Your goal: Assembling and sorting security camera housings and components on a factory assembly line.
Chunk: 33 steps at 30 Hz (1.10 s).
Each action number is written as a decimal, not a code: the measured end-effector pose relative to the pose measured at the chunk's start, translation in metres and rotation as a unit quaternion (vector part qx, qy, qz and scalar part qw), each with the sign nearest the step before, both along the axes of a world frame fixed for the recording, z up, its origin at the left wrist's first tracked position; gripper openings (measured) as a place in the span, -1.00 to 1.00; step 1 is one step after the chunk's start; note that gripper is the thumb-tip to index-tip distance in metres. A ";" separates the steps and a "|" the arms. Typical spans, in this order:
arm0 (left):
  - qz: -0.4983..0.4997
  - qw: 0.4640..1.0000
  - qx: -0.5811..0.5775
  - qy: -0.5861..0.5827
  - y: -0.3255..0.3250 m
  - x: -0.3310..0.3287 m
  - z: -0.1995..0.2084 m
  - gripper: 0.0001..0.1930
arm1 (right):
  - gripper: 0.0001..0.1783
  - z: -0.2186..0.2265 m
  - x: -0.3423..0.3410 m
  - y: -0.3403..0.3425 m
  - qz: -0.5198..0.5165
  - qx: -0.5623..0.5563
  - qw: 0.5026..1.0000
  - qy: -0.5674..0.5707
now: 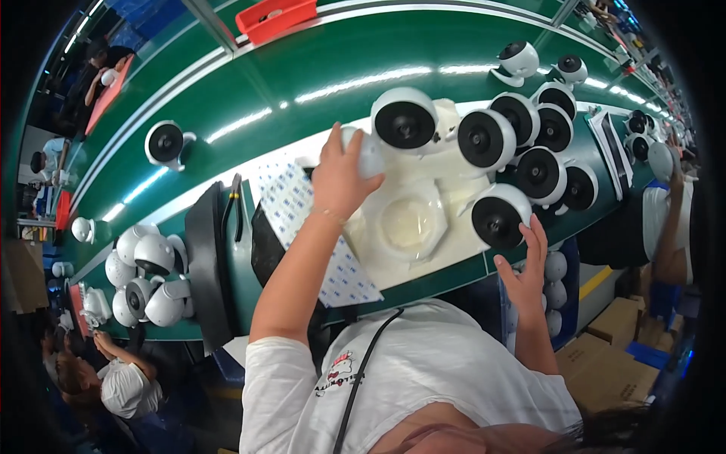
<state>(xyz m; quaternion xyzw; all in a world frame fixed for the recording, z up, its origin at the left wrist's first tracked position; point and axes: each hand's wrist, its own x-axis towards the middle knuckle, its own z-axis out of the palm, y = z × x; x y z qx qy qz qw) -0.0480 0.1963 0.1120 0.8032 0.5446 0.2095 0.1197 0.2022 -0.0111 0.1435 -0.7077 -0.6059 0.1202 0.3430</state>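
My left hand (340, 181) is wrapped over a small white rounded part (370, 157), with the thumb on its near side; the palm hides much of it. Right beside that part stands a white ball-shaped camera (404, 119) with a black face. My right hand (527, 265) has its fingers spread, and the fingertips are at the lower right edge of another white camera (501, 217). Whether they touch it, I cannot tell. Between my hands a white dish-like base (408, 221) lies on a cream sheet (370, 257).
Several white cameras (541, 172) crowd the right of the green bench (318, 68). More white housings (151, 272) are heaped at the left, near black-handled pliers (234, 208). A red tray (276, 19) sits at the back. A blue-printed sheet (291, 200) lies under my left forearm. Other people work on both sides.
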 end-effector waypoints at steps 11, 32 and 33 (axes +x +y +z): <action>-0.045 0.952 -0.023 -0.303 -0.172 -0.100 0.009 -0.63 | -0.73 0.006 -0.059 0.011 0.225 -0.073 0.952 0.192; 0.789 0.184 -0.154 -0.566 -0.548 -0.203 -0.308 -0.52 | -0.84 -0.093 -0.046 -0.058 0.255 -0.405 0.793 0.377; 0.788 0.188 -0.162 -0.563 -0.558 -0.213 -0.331 -0.52 | -0.84 -0.105 -0.040 -0.064 0.222 -0.371 0.818 0.380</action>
